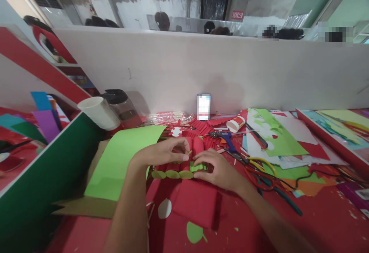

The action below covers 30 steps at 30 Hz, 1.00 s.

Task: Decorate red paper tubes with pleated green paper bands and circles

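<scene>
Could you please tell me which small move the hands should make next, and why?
Perhaps the left hand should lower the small green piece onto the red rolls: its thumb and finger seem to pinch that piece over them, while the right hand appears to steady the work near the green ovals.

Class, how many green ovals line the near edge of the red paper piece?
3 in view: a left oval, a middle oval and a right oval beside the right hand, which may hide more.
</scene>
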Motion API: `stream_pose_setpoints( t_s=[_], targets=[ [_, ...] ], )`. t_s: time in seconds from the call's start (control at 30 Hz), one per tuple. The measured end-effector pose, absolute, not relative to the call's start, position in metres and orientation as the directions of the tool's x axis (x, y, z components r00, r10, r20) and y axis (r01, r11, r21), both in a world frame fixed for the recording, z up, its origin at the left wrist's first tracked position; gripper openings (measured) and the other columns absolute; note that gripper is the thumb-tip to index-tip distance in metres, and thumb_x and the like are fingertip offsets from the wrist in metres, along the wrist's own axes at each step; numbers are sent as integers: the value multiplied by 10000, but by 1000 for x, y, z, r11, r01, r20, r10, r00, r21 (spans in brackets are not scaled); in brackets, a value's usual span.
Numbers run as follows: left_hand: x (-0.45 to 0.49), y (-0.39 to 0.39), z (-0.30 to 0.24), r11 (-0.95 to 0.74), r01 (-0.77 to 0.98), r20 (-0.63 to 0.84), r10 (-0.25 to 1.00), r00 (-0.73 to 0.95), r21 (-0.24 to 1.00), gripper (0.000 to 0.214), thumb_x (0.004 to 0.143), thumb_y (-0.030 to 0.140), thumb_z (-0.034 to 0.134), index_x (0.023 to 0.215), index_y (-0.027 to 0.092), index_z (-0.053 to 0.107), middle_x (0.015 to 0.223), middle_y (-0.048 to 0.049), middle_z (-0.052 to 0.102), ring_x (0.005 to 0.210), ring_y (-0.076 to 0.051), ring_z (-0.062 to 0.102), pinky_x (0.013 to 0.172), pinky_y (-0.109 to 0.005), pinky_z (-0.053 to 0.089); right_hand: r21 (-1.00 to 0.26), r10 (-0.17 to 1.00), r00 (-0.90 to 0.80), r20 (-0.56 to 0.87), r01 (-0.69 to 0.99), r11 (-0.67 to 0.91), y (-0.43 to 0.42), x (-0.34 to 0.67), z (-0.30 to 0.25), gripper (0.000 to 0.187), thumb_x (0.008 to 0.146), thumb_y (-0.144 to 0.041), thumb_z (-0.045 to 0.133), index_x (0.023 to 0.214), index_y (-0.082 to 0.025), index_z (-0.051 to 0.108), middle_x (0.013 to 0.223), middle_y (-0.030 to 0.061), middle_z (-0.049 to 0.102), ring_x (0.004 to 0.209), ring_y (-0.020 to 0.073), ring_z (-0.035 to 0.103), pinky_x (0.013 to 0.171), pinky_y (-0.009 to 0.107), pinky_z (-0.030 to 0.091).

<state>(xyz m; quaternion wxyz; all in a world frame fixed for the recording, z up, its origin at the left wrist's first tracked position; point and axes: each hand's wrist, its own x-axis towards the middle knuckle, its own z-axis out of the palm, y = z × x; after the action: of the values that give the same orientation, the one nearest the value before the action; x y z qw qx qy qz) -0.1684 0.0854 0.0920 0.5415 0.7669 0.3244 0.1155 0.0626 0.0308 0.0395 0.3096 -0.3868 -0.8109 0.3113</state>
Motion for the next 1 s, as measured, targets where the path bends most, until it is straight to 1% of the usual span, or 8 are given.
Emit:
stream_pose_setpoints(
  t_s=[0.07,0.13,0.37,0.5,0.57,0.73,1.0],
  targets=[
    [-168,85,92,-211,370,-168,621,766,905,200,868,384,585,930,198,543,914,-14,571,812,-152,528,716,-265,434,-723,796,-558,236,447,527,31,66,42,191,807,-317,732,982,-246,699,1066,39,705,1003,210,589,913,360,434],
    [-168,85,91,-211,370,-169,621,766,905,207,865,389,586,931,197,544,910,-18,571,814,-156,529,713,-267,437,-726,795,-555,246,438,530,31,68,42,173,828,-301,709,992,-249,699,1066,40,706,1009,206,594,926,366,433],
    [-165,86,89,-209,352,-164,601,782,912,176,861,348,598,942,198,552,939,-28,581,845,-163,539,744,-274,455,-806,856,-384,347,344,481,26,65,36,151,824,-215,684,973,-236,676,1021,42,695,972,193,623,882,336,462],
    [-163,87,88,-210,357,-170,596,785,910,169,853,329,614,945,202,552,954,-28,590,864,-169,556,772,-287,466,-801,868,-305,392,350,485,26,62,31,138,810,-226,695,944,-246,669,1019,49,703,973,214,629,897,372,461],
    [-162,86,88,-210,364,-179,591,787,907,177,849,333,622,948,204,553,955,-28,591,867,-172,562,780,-294,471,-798,866,-288,410,347,493,26,61,29,125,811,-223,687,934,-244,670,1029,57,702,988,220,629,903,379,463],
    [-160,86,91,-233,371,-180,576,797,899,182,856,330,621,974,205,561,963,-31,600,881,-179,570,786,-298,471,-792,853,-272,446,324,518,26,60,23,99,812,-216,677,907,-238,692,1029,68,695,984,215,639,876,357,485],
    [-157,86,90,-263,392,-180,581,794,881,143,863,308,616,961,210,580,949,-15,603,872,-168,572,783,-274,454,-822,872,-238,427,299,485,26,59,24,109,810,-199,689,910,-234,715,1030,64,688,972,198,644,882,330,480]
  ],
)
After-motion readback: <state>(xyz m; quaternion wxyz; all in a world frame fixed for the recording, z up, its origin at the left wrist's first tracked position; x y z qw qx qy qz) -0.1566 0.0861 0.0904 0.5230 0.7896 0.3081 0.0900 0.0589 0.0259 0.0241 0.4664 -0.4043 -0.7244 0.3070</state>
